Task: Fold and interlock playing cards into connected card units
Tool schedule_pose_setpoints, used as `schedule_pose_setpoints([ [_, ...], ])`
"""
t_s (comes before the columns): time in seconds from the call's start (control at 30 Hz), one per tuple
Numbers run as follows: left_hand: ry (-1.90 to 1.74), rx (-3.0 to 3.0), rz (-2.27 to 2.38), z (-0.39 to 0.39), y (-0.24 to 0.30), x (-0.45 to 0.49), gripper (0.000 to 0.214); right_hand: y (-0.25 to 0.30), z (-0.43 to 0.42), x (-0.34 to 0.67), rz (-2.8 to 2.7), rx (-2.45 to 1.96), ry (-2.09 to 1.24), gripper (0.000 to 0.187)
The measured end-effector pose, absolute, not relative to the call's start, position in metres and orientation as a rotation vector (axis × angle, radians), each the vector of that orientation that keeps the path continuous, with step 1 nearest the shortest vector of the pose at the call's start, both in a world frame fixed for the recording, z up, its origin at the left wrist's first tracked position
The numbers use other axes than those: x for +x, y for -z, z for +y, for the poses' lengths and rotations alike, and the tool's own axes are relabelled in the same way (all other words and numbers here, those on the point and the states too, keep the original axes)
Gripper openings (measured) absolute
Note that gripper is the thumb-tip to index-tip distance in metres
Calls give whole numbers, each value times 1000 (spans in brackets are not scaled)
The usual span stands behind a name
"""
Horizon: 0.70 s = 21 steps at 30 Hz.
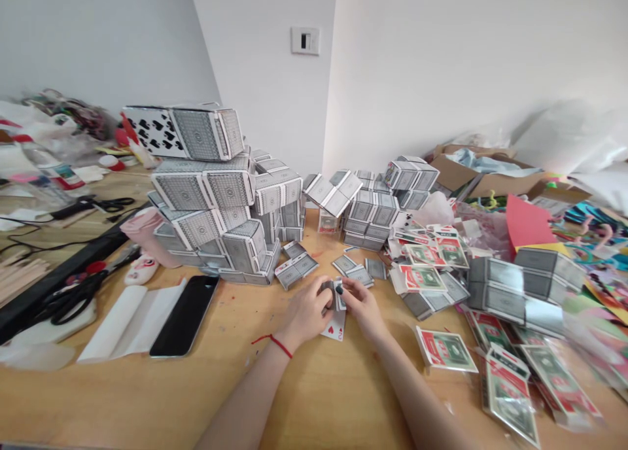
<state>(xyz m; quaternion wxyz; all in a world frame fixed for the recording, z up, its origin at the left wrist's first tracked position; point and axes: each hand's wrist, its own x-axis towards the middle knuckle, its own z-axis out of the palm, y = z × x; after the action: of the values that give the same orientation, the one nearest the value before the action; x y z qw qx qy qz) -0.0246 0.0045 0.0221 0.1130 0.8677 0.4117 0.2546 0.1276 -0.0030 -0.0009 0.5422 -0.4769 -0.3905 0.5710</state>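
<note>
My left hand (308, 311) is closed, with a red string around its wrist, its fingers pinching a small folded playing card (339, 299) from the left. From the right my right hand (362, 307), dark polish on a nail, grips the same piece with thumb and fingers. Under them a two of hearts (334, 328) shows face up; whether it lies on the table or is held too, I cannot tell. Just beyond my fingers are some joined card blocks (297, 269) and other grey-backed card pieces (352, 268).
A tall stack of card blocks (209, 191) stands left, a lower stack (375, 211) behind right. A black phone (185, 316), white paper (125, 326) and scissors (81, 293) lie left. Red-and-green card boxes (446, 350) and more card blocks (495, 286) crowd the right.
</note>
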Motion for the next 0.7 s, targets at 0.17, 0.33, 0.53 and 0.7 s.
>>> schedule_pose_setpoints([
  [0.17,-711,2580,1254,2,-27,-24,5,6,-2,126,-859,-1158,-1356,42],
  [0.33,-717,2612,1254,1,-29,-23,7,7,-2,124,-792,-1132,-1423,38],
  [0.53,-726,2591,1256,2,-25,-23,6,7,-2,123,-806,-1092,-1433,40],
  [0.7,-770,2574,1176,2,-23,-24,4,8,-2,125,-844,-1007,-1522,37],
])
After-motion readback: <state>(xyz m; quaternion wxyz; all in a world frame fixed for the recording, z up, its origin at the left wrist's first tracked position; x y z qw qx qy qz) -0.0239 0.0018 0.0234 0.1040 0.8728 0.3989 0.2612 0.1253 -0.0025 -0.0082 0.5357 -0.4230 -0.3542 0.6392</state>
